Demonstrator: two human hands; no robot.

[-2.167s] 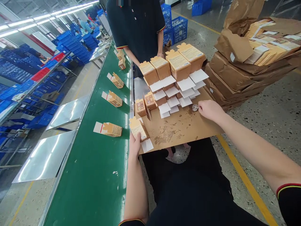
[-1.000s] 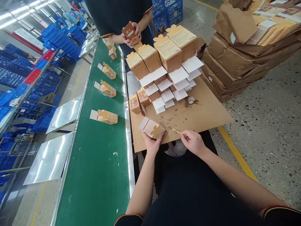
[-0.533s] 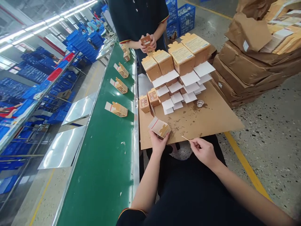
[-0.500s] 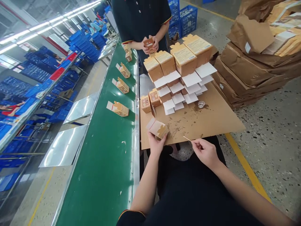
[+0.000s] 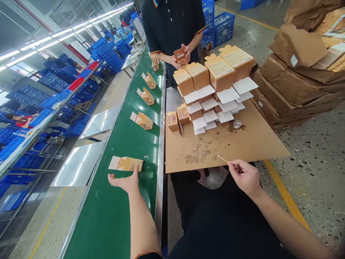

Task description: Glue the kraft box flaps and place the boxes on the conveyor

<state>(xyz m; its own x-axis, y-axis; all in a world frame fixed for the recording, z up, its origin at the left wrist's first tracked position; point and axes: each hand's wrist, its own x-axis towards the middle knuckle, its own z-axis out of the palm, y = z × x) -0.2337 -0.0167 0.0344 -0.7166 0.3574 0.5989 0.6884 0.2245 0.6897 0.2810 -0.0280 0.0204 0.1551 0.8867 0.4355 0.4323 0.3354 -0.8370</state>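
On the green conveyor belt [image 5: 118, 212] lies a small brown carton [image 5: 130, 164] with its white flap pointing left. My left hand [image 5: 126, 181] is right beside it, fingers spread, the thumb against or very near the carton's front side. Over the front edge of the cardboard-covered table, my right hand [image 5: 244, 174] pinches a cotton swab [image 5: 222, 158], its tip pointing left. Dark wet marks spot the cardboard [image 5: 258, 140] around a small clear dish [image 5: 237, 124]. Stacked cartons [image 5: 222, 73] with white flaps stand behind it.
Across the table a person [image 5: 172, 28] holds a brown carton [image 5: 180, 55] in both hands. Further cartons [image 5: 145, 120] stand in a row up the belt. A metal rail [image 5: 161, 144] separates belt and table. Large brown paper bundles [image 5: 299, 82] are piled at the right.
My left hand has carried the carton from the table leftward onto the belt and let go of it. My right hand still holds the swab in nearly the same place.
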